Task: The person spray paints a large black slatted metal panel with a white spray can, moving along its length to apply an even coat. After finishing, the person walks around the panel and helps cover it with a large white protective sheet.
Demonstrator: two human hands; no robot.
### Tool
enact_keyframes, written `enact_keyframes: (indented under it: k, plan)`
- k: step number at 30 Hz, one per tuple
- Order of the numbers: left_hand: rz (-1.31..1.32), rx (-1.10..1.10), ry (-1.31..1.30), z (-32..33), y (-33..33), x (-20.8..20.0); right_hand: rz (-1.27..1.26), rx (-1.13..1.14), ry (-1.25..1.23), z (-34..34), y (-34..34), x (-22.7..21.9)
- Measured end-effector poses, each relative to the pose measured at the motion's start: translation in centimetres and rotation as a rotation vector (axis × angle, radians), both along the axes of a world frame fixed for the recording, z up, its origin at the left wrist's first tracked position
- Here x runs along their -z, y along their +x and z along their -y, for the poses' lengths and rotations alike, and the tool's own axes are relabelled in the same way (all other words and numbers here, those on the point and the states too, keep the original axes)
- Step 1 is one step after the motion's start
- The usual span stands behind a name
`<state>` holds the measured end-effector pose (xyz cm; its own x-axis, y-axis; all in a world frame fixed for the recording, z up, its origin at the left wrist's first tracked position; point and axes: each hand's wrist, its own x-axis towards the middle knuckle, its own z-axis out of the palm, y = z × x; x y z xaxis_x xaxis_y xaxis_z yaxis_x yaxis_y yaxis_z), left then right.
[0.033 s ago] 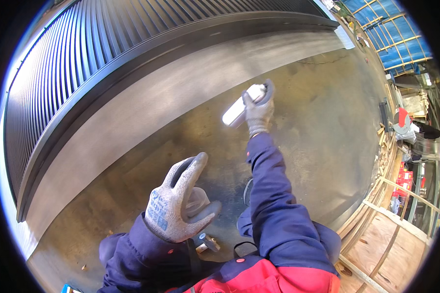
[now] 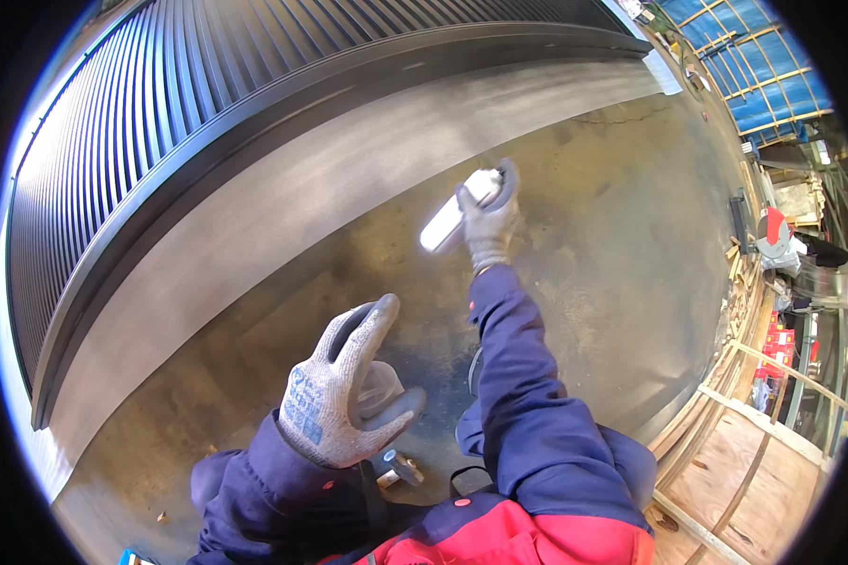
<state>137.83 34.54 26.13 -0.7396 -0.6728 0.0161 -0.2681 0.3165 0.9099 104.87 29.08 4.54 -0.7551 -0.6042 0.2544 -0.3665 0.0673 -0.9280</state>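
My right hand [image 2: 490, 224], in a grey work glove, is wrapped round a white spray can [image 2: 446, 226]. It holds the can tilted out in front of me, with its top up to the right and the forefinger curled over the top end. Nearer my body, my left hand [image 2: 334, 395] wears a pale knit glove with grey fingertips. Its thumb and fingers curve round a translucent plastic cap [image 2: 378, 384], partly hidden behind the hand. On the floor beneath lies a hammer [image 2: 401, 467], partly covered by my left arm.
A long dark ribbed metal panel [image 2: 245, 56] with a thick lower edge curves across the far left. A grey-brown sheet or strip [image 2: 283, 202] runs along its foot over the concrete floor [image 2: 622, 245]. At right are wooden boards [image 2: 744, 471], red boxes [image 2: 775, 344] and a cut-off saw [image 2: 774, 234].
My right hand has shifted slightly left and toward me with the spray can. The left hand stays in place with the cap.
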Motion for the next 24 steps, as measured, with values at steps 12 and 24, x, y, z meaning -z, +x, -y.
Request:
enact_keyframes:
  k: [12, 24]
  plan:
    - [0.027, 0.006, -0.061, -0.3, 1.2, -0.9, -0.208, 0.317, -0.033, 4.0, -7.9, -2.0]
    - [0.019, 0.009, -0.03, -0.7, 2.2, -1.0, -0.175, 0.107, -0.029, 2.5, -0.9, -3.4]
